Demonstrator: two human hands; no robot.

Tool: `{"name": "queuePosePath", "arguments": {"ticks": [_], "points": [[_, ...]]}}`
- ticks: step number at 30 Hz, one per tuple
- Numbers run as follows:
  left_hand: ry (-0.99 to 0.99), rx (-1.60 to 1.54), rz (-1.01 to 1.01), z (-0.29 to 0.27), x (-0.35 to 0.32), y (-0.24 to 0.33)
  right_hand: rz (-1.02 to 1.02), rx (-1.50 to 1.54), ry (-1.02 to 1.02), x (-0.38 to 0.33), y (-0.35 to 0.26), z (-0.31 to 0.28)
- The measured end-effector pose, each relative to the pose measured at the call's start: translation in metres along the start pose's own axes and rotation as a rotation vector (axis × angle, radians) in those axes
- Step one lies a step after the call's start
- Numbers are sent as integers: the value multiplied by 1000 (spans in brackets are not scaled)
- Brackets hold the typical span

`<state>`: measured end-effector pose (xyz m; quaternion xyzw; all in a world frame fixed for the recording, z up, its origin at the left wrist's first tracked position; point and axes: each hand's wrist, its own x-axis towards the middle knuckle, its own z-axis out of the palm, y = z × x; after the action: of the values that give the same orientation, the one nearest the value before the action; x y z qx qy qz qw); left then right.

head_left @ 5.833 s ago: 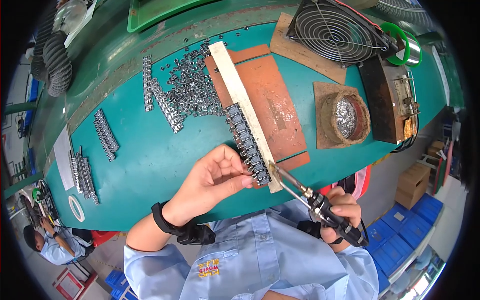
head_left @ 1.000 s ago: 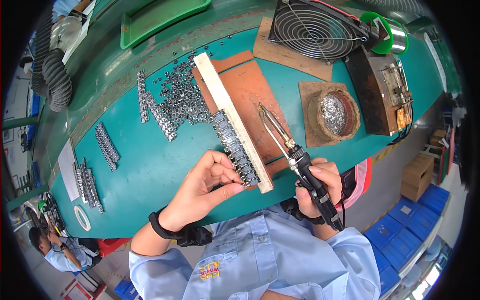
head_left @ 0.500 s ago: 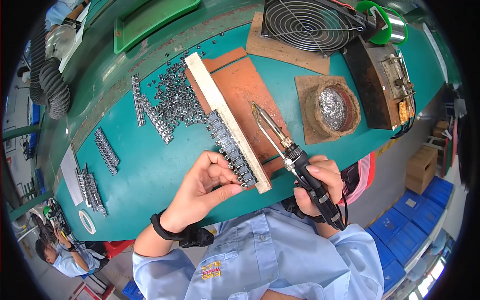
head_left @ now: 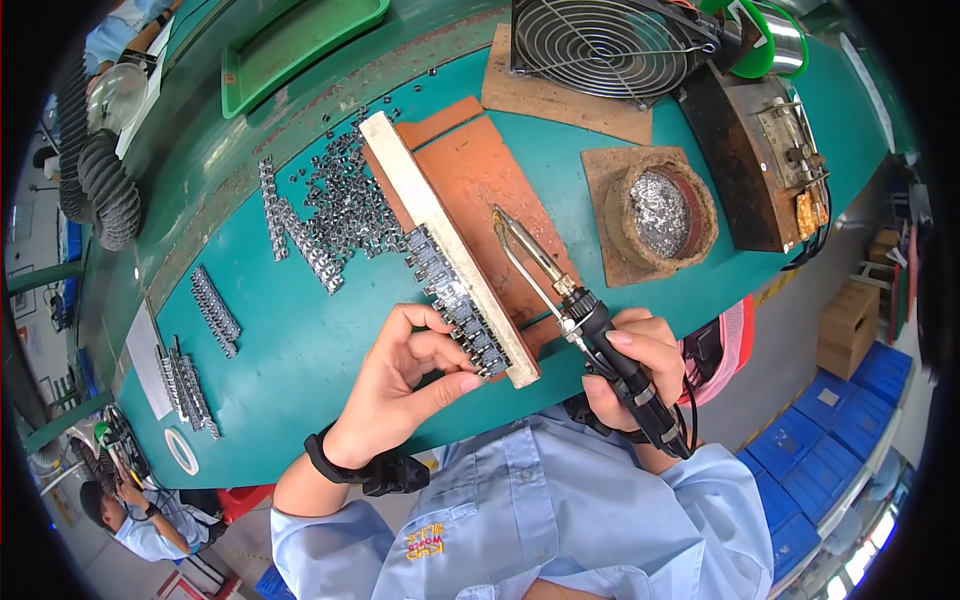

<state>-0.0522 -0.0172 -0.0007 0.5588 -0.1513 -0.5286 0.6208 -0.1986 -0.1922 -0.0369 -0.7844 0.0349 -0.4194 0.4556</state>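
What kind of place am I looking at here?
Most likely a factory soldering station: the right hand holds a soldering iron, a pot of molten solder sits by a fume fan, and small metal parts cover the green bench.

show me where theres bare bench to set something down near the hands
Free: the teal bench top between the loose metal clips, the clip strips and the left hand. Crowded: the wooden bar, soldering iron and solder pot.
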Motion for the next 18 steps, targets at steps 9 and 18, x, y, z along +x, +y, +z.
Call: {"name": "queuePosePath", "arguments": {"ticks": [9,18], "points": [[-22,15,2,-1,1,1,21,-1,-24,-5,-1,-2],[-34,-21,-13,-2,3,-2,4,140,-266,9,-8,4]]}}
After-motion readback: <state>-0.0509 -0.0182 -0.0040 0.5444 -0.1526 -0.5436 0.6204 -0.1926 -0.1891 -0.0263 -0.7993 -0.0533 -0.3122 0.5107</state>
